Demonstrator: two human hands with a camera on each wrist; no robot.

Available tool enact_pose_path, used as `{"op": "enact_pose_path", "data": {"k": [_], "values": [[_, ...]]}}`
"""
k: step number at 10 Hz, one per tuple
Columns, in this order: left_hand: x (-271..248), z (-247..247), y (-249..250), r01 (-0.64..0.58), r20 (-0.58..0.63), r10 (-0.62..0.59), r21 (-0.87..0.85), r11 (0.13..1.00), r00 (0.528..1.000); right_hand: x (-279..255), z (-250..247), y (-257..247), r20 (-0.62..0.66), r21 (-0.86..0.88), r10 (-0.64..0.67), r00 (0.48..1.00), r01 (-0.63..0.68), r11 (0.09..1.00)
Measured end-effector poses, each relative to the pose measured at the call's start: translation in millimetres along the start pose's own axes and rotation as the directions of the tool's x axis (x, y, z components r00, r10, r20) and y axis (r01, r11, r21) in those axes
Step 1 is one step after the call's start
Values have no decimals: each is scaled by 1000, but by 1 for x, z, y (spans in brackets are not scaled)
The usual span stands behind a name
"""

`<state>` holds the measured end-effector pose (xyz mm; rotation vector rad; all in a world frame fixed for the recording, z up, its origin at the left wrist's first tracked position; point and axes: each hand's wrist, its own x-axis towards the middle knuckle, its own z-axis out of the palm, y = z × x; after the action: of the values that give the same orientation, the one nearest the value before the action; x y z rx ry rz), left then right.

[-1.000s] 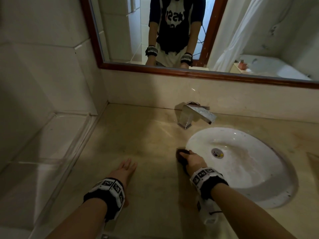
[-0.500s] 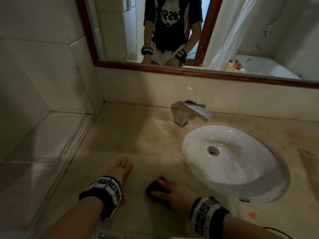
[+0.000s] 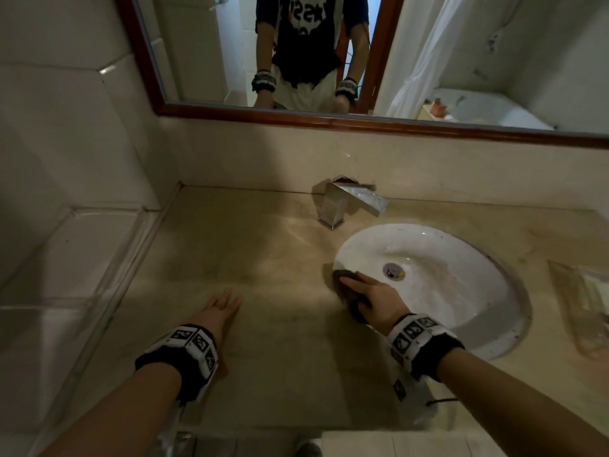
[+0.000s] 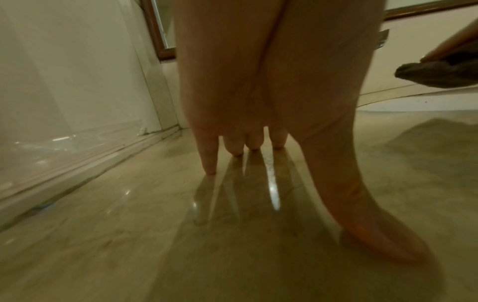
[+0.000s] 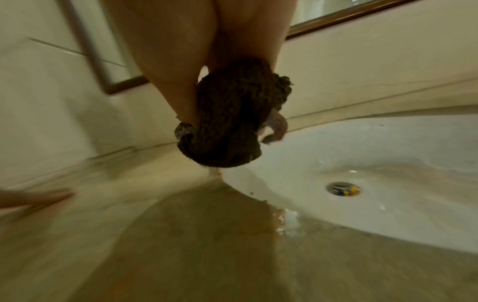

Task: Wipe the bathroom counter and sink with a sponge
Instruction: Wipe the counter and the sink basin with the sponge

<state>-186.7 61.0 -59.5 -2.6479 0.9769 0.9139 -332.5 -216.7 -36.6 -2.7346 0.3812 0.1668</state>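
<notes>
The head view looks steeply down from above onto the counter (image 3: 263, 258), mirror (image 3: 428, 61) at 12 o'clock. The left wrist view skims low along the counter toward the wall corner. The right wrist view faces the sink (image 5: 388, 163) at 3 o'clock, close. All 3 share the counter.

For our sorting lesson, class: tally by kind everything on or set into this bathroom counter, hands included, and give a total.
Hands: 2 (flat left hand, right hand)
Dark brown scrubbing sponge: 1
White oval sink: 1
Square chrome tap: 1
Clear glass tray: 1
Total: 6
</notes>
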Motion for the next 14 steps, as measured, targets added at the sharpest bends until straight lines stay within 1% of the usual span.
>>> {"op": "enact_pose_path", "data": {"k": [1, 2, 3, 4, 5, 6, 7, 8, 9, 10, 11, 12, 13, 14], "values": [[-12, -2, 13, -14, 23, 13, 33, 999, 1000, -36, 8, -18, 33, -19, -306, 951, 307, 951], [-19, 8, 32, -148, -9, 149, 68, 987, 989, -66, 28, -23, 188, -158, -462, 867, 491, 857], [-21, 17, 48, -135, 31, 133, 44, 990, 991, -86, 54, -18, 278, -263, -565, 777, 628, 733], [-17, 21, 50, -115, 10, 115, 33, 993, 993, -98, 67, -9, 302, -304, -658, 690, 724, 619], [-19, 19, 50, -99, 28, 98, 33, 995, 995, -99, 64, -9, 326, -300, -625, 709, 705, 643], [-18, 19, 51, -94, 18, 93, 38, 995, 995, -84, 56, 7, 290, -315, -523, 802, 596, 739], [-20, 21, 51, -78, 3, 78, 27, 997, 997, -58, 37, 21, 304, -343, -347, 887, 442, 829], [-20, 21, 53, -69, 4, 69, 18, 997, 998, -41, 24, 32, 236, -401, -263, 935, 341, 850], [-24, 18, 61, -103, -12, 103, -4, 995, 995, -39, 11, 38, 190, -257, -189, 963, 234, 938], [-30, 17, 79, -192, -43, 191, -19, 981, 981, -53, 7, 29, 157, -178, -254, 954, 281, 943], [-26, 19, 95, -220, -90, 217, -18, 975, 972, -85, 19, 20, -25, -168, -371, 928, 362, 917], [-17, 23, 98, -221, -122, 215, -33, 975, 969, -114, 42, 32, 340, -196, -551, 762, 631, 751], [-14, 27, 96, -209, -97, 202, -66, 976, 974, -125, 47, 45, 367, -158, -506, 781, 588, 794], [-13, 29, 94, -200, -82, 194, -65, 978, 977, -111, 44, 67, 249, -359, -537, 806, 591, 722]]}}
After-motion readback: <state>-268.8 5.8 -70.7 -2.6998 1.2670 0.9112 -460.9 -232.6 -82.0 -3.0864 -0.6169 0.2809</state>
